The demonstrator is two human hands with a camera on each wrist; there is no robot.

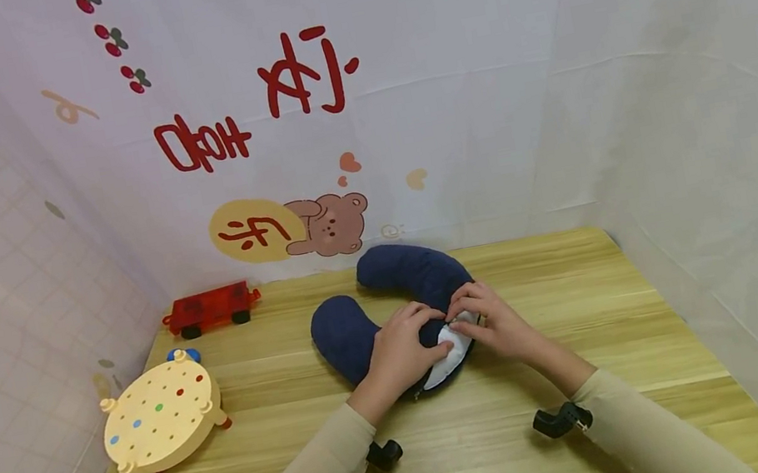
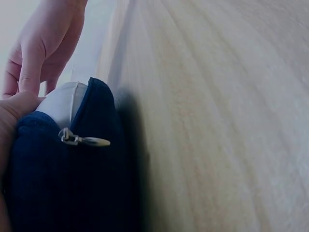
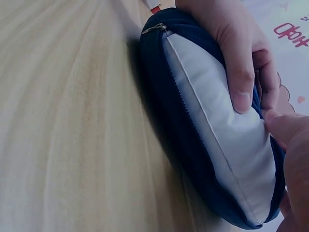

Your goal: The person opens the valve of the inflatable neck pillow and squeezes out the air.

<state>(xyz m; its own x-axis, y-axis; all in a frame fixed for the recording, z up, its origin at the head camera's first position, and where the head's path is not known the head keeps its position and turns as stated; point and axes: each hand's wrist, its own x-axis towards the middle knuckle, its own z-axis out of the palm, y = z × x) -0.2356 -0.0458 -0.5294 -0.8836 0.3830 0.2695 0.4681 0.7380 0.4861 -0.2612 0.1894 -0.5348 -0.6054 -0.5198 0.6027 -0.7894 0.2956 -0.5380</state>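
A navy U-shaped neck pillow (image 1: 411, 269) lies on the table, its curved middle toward the person. Its zipped cover gapes there, baring a white inner cushion (image 3: 217, 106). My left hand (image 1: 399, 351) grips the pillow left of the gap, its fingers over the cover and its thumb on the white cushion. On the other side, my right hand (image 1: 497, 325) pinches the cover's edge, fingertips close to the left hand's. The metal zipper pull (image 2: 84, 140) hangs at the left end of the opening.
A red toy wagon (image 1: 212, 309) stands at the back left of the wooden table (image 1: 585, 454). In front of it is a round cream pegboard (image 1: 158, 411) on short legs, with a small blue piece (image 1: 193, 355) behind it. White cloth walls surround the table's back and sides.
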